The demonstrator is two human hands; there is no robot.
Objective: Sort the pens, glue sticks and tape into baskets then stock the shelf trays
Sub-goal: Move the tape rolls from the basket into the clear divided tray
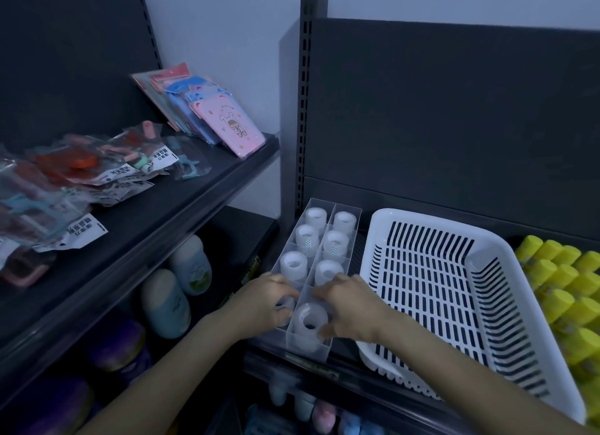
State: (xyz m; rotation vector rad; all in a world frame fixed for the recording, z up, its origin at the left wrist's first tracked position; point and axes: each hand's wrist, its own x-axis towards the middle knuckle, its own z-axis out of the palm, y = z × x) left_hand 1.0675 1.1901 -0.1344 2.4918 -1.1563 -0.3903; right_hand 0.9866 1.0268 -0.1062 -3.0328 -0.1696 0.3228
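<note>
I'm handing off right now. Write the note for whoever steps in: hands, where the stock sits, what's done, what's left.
Left hand: in the left lane of the clear tray, fingers around a tape roll at the front.
Right hand: in the right lane, against the front tape roll.
Stock: eight tape rolls show in the tray, four per lane. White basket beside it looks empty. Yellow items stand right of the basket.
Done: tape appears stocked.
Left: settle the front rolls; no pens or glue sticks clearly identifiable here, so those remain unconfirmed.
</note>
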